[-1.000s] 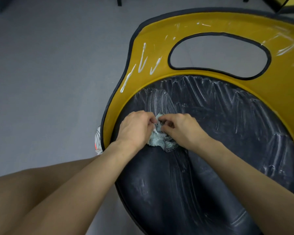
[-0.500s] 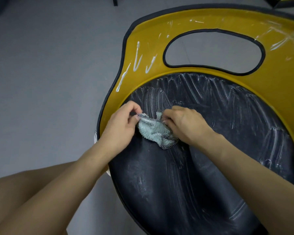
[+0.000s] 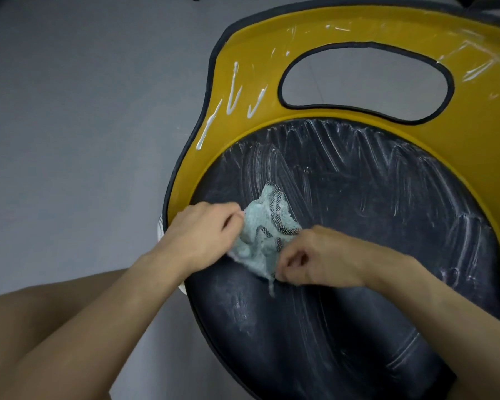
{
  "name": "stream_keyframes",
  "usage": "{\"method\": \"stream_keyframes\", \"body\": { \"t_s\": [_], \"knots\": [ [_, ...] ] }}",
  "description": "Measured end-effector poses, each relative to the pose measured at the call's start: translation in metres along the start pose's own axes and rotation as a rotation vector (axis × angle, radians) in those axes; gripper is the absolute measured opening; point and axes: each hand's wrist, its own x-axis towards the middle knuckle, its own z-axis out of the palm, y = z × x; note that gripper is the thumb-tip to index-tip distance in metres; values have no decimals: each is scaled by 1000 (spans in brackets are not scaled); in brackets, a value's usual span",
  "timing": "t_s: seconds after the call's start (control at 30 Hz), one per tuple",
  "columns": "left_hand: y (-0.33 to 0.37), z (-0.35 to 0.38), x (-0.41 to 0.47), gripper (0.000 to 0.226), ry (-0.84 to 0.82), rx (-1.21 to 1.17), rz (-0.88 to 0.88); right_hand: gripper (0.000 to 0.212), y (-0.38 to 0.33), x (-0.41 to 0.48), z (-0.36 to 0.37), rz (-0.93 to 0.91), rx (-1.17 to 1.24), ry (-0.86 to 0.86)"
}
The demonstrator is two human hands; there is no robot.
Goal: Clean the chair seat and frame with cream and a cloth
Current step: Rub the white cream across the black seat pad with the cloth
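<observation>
A round black chair seat (image 3: 373, 226), streaked with smeared white cream, sits inside a yellow frame (image 3: 243, 53) with a black edge and an oval hole. Lines of unspread cream (image 3: 234, 90) lie on the frame's left part. A crumpled pale blue cloth (image 3: 264, 235) with dark mesh trim rests on the seat's left side. My left hand (image 3: 202, 232) pinches the cloth's left edge. My right hand (image 3: 315, 255) grips its lower right corner. Both hands hold the cloth spread between them.
Grey floor (image 3: 84, 111) surrounds the chair on the left and shows through the frame's oval hole (image 3: 364, 79). A white object (image 3: 160, 230) peeks out under the frame's left edge behind my left wrist. My bare knee (image 3: 41, 327) is at the lower left.
My hands have pulled apart, opening the bunched cloth out wider on the seat. My right hand has dropped lower, and the cloth's top now stands free above both hands.
</observation>
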Motion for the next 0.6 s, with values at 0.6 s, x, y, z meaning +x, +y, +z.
{"method": "stream_keyframes", "body": {
  "t_s": [0.6],
  "knots": [
    [19,29,5,14,9,-80,112,17,19,22,31,24,-26,481]
  ]
}}
